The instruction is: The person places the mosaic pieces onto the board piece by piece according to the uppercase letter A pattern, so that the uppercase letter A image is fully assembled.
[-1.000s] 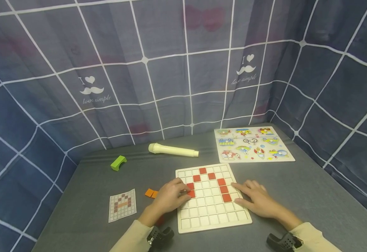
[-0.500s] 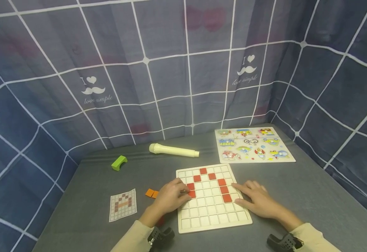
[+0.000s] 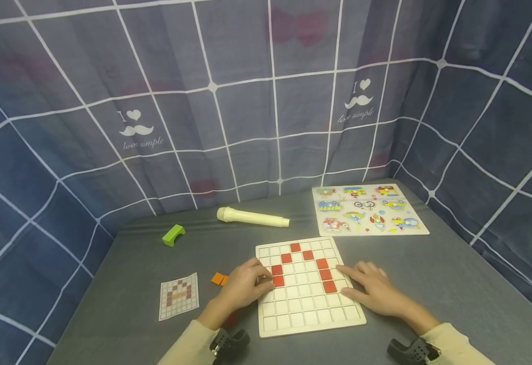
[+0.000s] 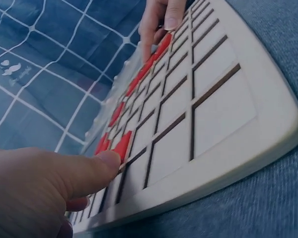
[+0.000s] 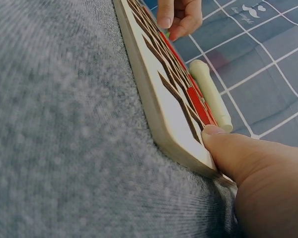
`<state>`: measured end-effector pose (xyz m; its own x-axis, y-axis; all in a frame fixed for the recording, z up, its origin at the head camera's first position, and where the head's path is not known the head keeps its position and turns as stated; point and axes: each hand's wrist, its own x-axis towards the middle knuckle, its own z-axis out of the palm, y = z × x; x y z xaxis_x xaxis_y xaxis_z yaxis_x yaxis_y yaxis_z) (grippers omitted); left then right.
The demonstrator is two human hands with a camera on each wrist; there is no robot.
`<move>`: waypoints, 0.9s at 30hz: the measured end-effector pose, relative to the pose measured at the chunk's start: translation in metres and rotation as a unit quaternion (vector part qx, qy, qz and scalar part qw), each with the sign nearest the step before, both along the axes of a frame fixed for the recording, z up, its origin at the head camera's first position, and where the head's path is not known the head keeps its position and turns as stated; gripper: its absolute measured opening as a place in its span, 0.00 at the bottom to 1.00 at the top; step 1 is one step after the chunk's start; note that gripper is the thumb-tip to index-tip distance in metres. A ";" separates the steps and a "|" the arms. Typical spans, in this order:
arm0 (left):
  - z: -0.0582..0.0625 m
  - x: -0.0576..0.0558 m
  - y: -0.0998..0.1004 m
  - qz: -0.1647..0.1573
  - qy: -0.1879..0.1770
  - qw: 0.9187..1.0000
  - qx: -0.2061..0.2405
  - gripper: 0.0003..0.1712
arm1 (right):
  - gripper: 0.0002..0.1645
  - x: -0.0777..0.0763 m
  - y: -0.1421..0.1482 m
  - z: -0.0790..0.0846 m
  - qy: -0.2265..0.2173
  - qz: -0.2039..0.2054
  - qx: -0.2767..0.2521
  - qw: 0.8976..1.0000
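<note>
A pale wooden grid board (image 3: 311,317) lies on the table, with several red square tiles (image 3: 325,275) set in its cells in an arch shape. My left hand (image 3: 244,284) is at the board's left edge, fingers bent, beside two stacked red tiles (image 3: 278,281). In the left wrist view its thumb (image 4: 109,161) touches or nearly touches a red tile (image 4: 123,145). My right hand (image 3: 373,289) rests on the board's right edge, index finger and thumb extended and apart. No tile shows between its fingers.
A pattern card (image 3: 179,297) lies left of the board. Orange tiles (image 3: 217,279) are partly hidden by the left hand; something red (image 3: 231,319) lies under that wrist. Behind are a green arch block (image 3: 173,235), a cream toy microphone (image 3: 253,217) and a picture puzzle (image 3: 370,228).
My left hand has drawn back very slightly leftward from the red tiles. The right hand and the board have stayed in place.
</note>
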<state>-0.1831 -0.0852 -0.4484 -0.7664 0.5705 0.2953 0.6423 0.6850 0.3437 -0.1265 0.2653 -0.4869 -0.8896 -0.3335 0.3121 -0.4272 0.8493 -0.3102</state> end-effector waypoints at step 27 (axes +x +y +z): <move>-0.013 0.060 -0.099 0.080 -0.045 0.995 0.029 0.25 | 0.29 0.002 0.000 0.002 0.001 -0.002 0.004 1.000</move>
<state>-0.1228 -0.1844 -0.4612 -0.8710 0.4228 0.2503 0.4913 0.7542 0.4357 -0.1250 0.2655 -0.4850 -0.8901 -0.3323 0.3118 -0.4245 0.8536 -0.3020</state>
